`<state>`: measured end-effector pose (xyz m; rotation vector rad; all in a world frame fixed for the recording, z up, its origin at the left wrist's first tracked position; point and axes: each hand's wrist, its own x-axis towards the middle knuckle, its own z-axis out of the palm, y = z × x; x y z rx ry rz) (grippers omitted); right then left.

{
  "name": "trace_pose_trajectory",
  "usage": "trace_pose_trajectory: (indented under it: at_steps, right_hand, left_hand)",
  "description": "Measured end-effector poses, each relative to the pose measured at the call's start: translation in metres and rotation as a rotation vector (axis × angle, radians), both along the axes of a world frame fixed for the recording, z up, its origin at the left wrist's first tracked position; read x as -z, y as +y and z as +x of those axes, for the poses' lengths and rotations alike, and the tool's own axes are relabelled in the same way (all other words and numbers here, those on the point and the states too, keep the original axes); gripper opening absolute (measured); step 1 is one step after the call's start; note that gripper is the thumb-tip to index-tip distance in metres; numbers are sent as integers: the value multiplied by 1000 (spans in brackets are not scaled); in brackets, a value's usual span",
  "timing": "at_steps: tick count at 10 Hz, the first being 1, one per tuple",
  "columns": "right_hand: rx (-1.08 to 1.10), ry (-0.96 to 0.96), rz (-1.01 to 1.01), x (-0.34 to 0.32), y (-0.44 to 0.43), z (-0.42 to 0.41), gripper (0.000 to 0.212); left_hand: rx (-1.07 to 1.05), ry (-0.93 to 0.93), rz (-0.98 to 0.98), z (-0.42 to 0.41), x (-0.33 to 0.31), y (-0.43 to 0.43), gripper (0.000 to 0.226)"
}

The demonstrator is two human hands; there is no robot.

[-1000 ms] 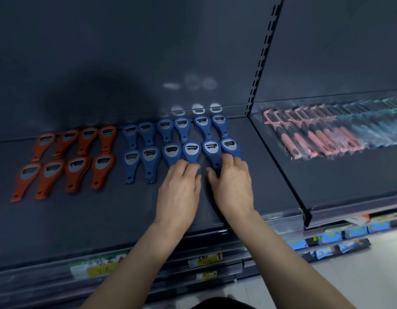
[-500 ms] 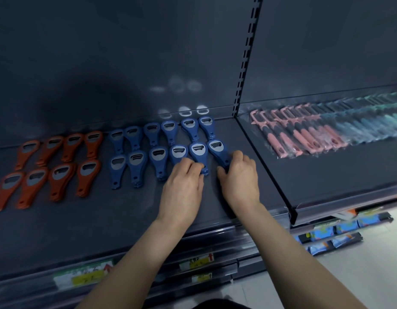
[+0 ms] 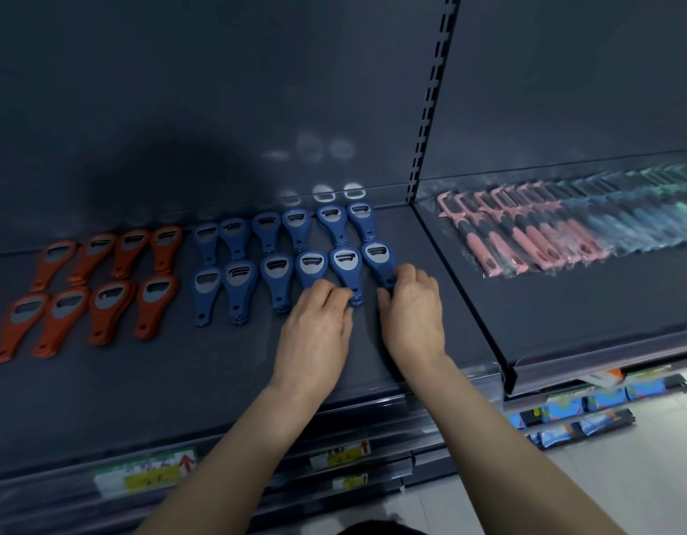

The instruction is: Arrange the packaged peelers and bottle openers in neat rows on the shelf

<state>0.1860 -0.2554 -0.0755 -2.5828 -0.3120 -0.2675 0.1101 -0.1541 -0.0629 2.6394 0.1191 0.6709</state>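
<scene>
Reaching across the dark shelf [image 3: 218, 380], I have both hands at the right end of the front row. The neighbouring shelf [image 3: 585, 303] to the right carries the peelers [image 3: 527, 237], bagged and overlapped in one long row, pink ones nearest and bluish-green ones further along. On my shelf the blue openers [image 3: 276, 266] lie in two rows of six, heads toward the back panel. The orange openers [image 3: 110, 299] lie to their left in two rows of four, well apart from my hands.

My right grip [image 3: 411, 314] is the nearer one to the piece that matters. Its fingers and thumb curl round the handle of the end opener [image 3: 376, 256], the last one in the front blue row. That opener lies straight ahead of the grip, with its head away from me. Its long axis slants a little more than its neighbours', the handle end drifting right. I judge the next move to be a small swing of that handle leftward to bring it parallel.

My left grip [image 3: 315, 326] sits just beside, fingers bent over the handle ends of the fourth opener [image 3: 313, 266] and fifth opener [image 3: 346, 264]. I can't tell whether it pinches one or only presses.

Price tags [image 3: 338, 455] line the shelf edge below.
</scene>
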Motion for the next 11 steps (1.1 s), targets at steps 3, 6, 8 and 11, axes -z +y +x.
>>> trace_pose_trajectory:
  at_steps: [3, 6, 8, 11]
  right_hand:
    - [-57, 13, 4, -2, -7, -4, 25]
    - [-81, 32, 11, -1, -12, 1, 21]
    - [-94, 42, 24, -1, -16, 1, 25]
    - [-97, 149, 123, -5, -40, 2, 31]
  left_hand:
    - [-5, 11, -1, -1, 0, -4, 19]
    - [-23, -2, -6, -2, 0, -9, 20]
    - [-37, 3, -18, -5, 1, -11, 19]
    - [-120, 55, -41, -6, 2, -12, 20]
